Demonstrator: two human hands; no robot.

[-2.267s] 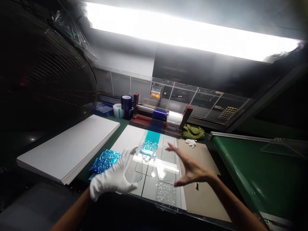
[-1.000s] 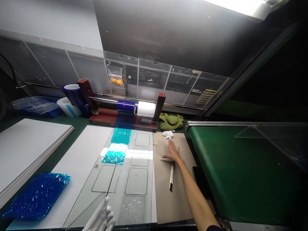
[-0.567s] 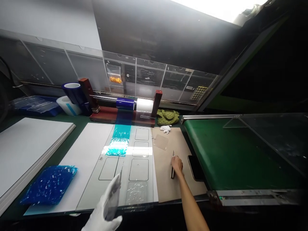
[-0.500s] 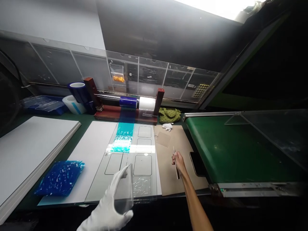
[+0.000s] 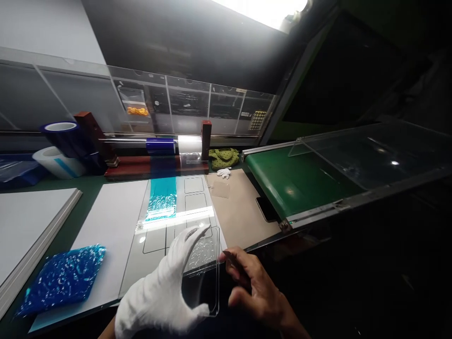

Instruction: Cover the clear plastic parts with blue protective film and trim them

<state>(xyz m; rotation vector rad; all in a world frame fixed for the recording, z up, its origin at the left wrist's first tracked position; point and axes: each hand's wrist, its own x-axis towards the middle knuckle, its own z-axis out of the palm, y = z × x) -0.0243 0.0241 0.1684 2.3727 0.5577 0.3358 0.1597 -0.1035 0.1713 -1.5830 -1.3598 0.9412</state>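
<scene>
My left hand (image 5: 158,287), in a white glove, grips a clear plate with rounded corners (image 5: 216,273) by its edges, thumb below and fingers above. The plate stands tilted in front of the table's near edge. Close to its right side is my bare right hand (image 5: 259,292), closed round a slim dark tool (image 5: 236,264) whose tip points toward the plate; its exact kind is not clear. Behind the left hand lies a glass sheet with dark rectangular outlines (image 5: 134,263). Across that sheet runs a strip of blue film (image 5: 162,193) from a blue roll (image 5: 160,146).
A wad of blue film (image 5: 65,278) lies at the left, near a stack of white sheets (image 5: 28,226). Brown cardboard (image 5: 236,207) carries a small clear square (image 5: 221,189). A phone (image 5: 265,209) lies beside a green conveyor belt (image 5: 282,183). A green polka-dot pouch (image 5: 224,158) is behind.
My right hand, with the tool, has moved from above the cardboard down and left to the plate's edge. The left hand has raised and turned the plate. The view has swung right.
</scene>
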